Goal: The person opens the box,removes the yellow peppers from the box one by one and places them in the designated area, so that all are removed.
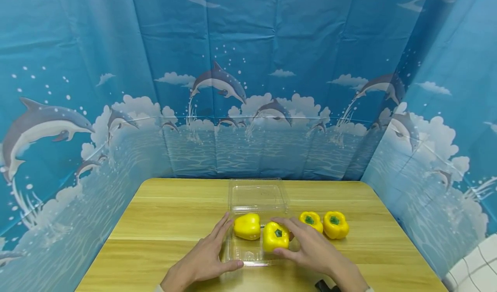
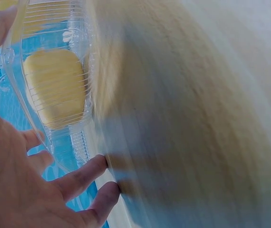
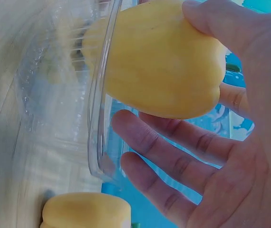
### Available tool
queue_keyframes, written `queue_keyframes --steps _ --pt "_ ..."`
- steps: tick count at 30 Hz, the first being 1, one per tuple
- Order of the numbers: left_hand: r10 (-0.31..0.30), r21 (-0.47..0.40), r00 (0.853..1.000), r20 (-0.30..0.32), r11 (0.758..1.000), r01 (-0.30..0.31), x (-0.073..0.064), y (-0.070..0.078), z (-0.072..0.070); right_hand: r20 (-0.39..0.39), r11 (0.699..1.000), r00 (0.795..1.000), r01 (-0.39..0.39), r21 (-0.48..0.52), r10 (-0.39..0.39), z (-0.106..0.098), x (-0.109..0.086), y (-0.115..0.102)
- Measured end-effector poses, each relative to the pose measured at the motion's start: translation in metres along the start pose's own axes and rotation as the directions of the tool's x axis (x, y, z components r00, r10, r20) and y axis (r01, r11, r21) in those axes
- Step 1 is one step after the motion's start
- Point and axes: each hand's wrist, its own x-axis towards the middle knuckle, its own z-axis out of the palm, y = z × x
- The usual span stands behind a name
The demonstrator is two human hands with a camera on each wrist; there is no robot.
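My right hand (image 1: pixel 310 245) holds a yellow bell pepper (image 1: pixel 273 242) between thumb and fingers, its green stem facing me. In the right wrist view that bell pepper (image 3: pixel 159 61) is partly inside the rim of a clear plastic clamshell container (image 3: pixel 96 123). A second yellow bell pepper (image 1: pixel 247 227) lies on its side in the left of the container's base. Spread along the container's left side is my left hand (image 1: pixel 206 255), thumb near the front corner. The left wrist view has its fingertips (image 2: pixel 97 164) down at the tabletop beside the container wall.
The container's lid (image 1: pixel 256 197) is folded back toward the table's far edge. Two more yellow bell peppers, a nearer one (image 1: pixel 336 225) and one beside it (image 1: pixel 311 220), sit right of the container. A black object (image 1: pixel 325 286) shows at the front edge. A dolphin-print curtain (image 1: pixel 248 145) surrounds the wooden table (image 1: pixel 163 214).
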Motion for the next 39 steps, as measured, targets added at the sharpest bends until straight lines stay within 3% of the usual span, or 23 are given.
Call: queue_keyframes --steps 25,39 --pt "-0.015 0.000 1.000 0.013 1.000 0.015 0.000 -0.002 0.000 -0.083 1.000 0.996 0.015 -0.017 -0.016 -0.008 -0.011 0.007" --pt "0.009 0.026 1.000 -0.003 1.000 -0.009 -0.001 -0.002 -0.002 -0.118 0.997 0.993 -0.010 -0.070 0.001 -0.014 -0.016 0.009"
